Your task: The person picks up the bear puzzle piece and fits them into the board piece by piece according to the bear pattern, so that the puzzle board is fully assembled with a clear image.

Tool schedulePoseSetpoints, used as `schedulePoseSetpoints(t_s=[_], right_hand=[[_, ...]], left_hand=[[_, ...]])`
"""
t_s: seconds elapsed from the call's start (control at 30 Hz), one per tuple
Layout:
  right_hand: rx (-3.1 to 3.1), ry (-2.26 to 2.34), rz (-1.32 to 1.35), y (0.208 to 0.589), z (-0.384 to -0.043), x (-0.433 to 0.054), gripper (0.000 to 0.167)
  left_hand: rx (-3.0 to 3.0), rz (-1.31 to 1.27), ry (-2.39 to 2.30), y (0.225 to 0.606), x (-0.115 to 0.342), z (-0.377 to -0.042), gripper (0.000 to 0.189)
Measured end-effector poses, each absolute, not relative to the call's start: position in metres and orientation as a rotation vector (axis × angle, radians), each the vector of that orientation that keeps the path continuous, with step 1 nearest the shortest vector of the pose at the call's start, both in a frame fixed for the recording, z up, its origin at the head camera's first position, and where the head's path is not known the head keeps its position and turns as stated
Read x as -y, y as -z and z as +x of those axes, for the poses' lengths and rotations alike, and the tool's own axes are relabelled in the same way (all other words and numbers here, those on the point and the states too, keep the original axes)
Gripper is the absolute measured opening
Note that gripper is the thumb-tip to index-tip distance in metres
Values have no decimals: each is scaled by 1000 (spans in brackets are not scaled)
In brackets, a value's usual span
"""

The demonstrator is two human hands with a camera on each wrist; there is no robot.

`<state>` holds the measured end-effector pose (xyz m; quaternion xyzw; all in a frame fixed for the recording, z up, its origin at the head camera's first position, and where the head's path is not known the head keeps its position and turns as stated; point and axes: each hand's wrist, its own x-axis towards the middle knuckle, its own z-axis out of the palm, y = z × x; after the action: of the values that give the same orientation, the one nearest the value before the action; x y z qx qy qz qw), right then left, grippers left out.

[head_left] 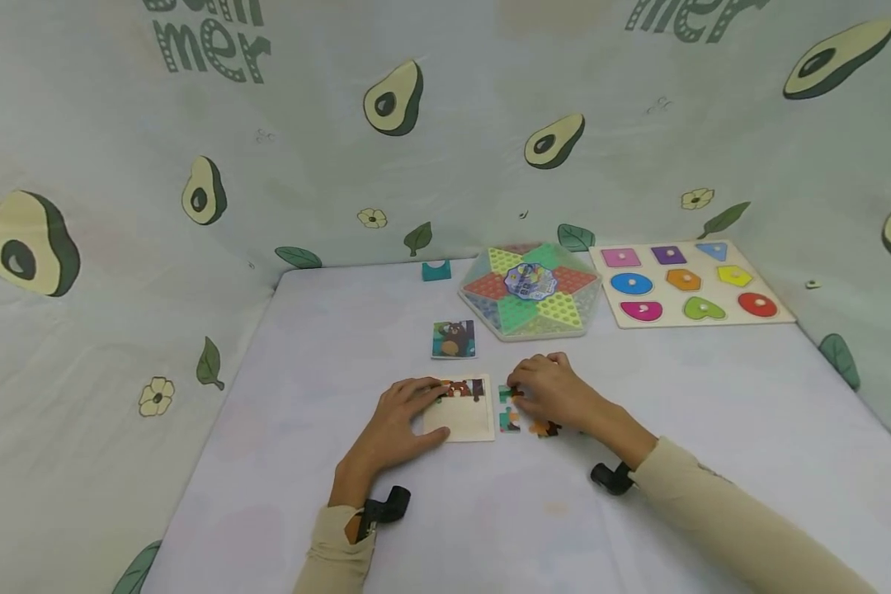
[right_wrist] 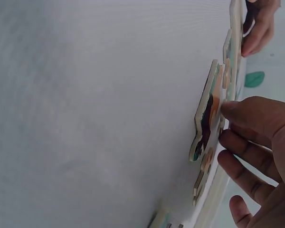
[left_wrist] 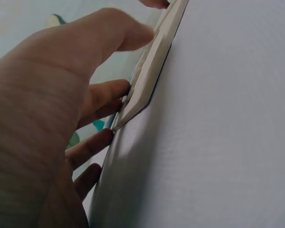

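Note:
A square wooden puzzle board point(head_left: 460, 425) lies on the table with a strip of bear picture point(head_left: 462, 388) along its top. My left hand point(head_left: 399, 419) rests at the board's left side, fingers extended over its upper part and thumb point(left_wrist: 135, 38) by the near edge. To the right of the board, my right hand point(head_left: 557, 394) reaches down to a green and brown puzzle piece point(head_left: 516, 393). Its thumb and fingertips are low among the pieces; I cannot tell if they pinch one. Nearer pieces include a teal and orange one point(head_left: 509, 421) and an orange and brown one point(head_left: 544, 429).
A small bear picture card point(head_left: 453, 340) lies beyond the board, and a teal piece point(head_left: 436, 271) farther back. At the back right are a hexagonal box point(head_left: 530, 293) with coloured shapes and a knobbed shape board point(head_left: 694, 285). A patterned cloth point(head_left: 475, 190) hangs behind.

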<state>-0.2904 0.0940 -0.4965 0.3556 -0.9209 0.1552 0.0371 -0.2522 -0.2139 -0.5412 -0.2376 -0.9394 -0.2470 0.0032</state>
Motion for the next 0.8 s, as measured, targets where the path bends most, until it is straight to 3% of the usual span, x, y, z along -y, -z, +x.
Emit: schedulePoseSetpoints(t_s=[0.2, 0.8], right_hand=[[2787, -464, 1116, 499, -294, -97, 18], [2741, -561, 1114, 484, -291, -96, 21]], left_hand=[[2970, -768, 788, 540, 211, -256, 82], [2967, -776, 760, 538, 216, -260, 89]])
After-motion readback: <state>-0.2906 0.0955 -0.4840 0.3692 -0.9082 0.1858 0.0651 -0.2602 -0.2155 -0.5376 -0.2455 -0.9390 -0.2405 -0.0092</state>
